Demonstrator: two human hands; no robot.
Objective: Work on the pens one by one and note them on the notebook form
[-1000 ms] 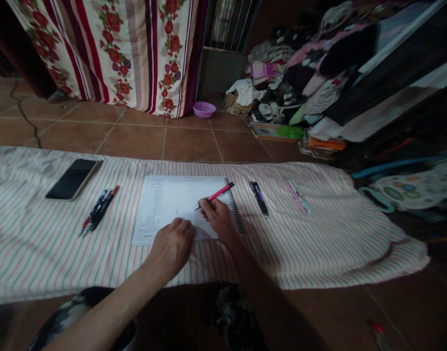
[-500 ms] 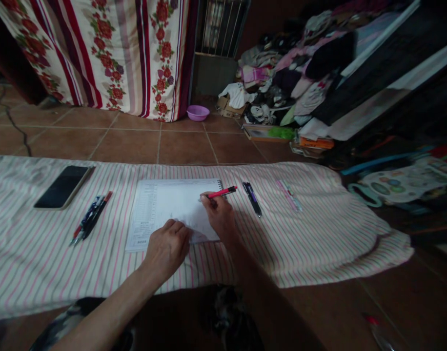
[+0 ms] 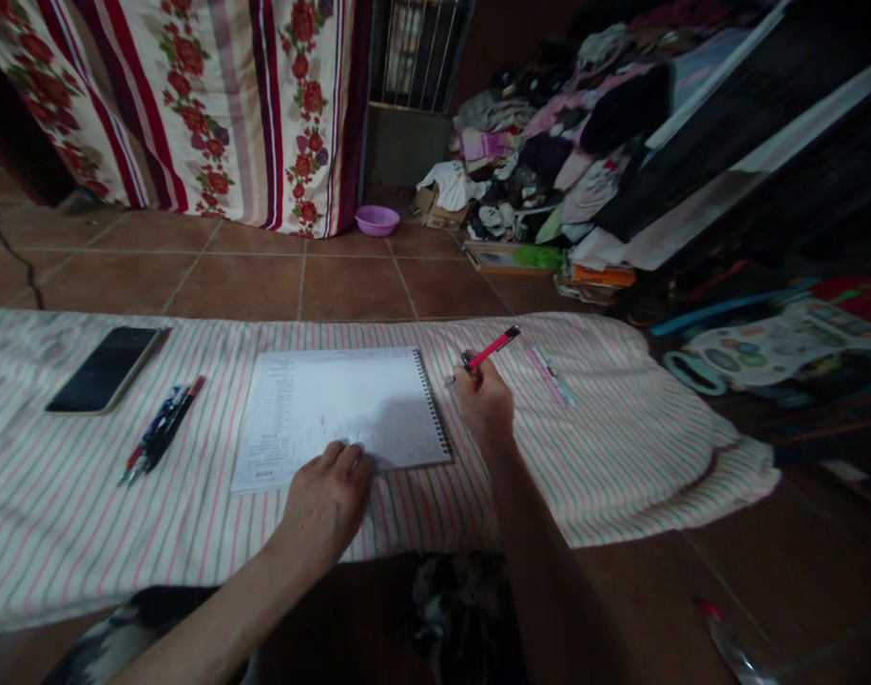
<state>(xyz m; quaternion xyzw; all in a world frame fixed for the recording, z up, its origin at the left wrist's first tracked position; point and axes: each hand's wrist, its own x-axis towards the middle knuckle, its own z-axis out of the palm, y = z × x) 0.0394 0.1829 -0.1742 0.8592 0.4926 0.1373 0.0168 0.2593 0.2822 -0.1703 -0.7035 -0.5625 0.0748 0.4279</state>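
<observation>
Right fingers gripping red pen, left fingers loose on notebook, striped cloth, dim heap, perhaps clothes

The red pen I've got pinched has a black clip end and it's slanting up and away to the right, just past the spiral edge of my notebook, not over the page. Notebook's lying flat in front of me, a bit skewed, dark coil binding down its right side, page mostly white with a printed column along the left and some faint scribbly marks lower down, around the middle.
</observation>
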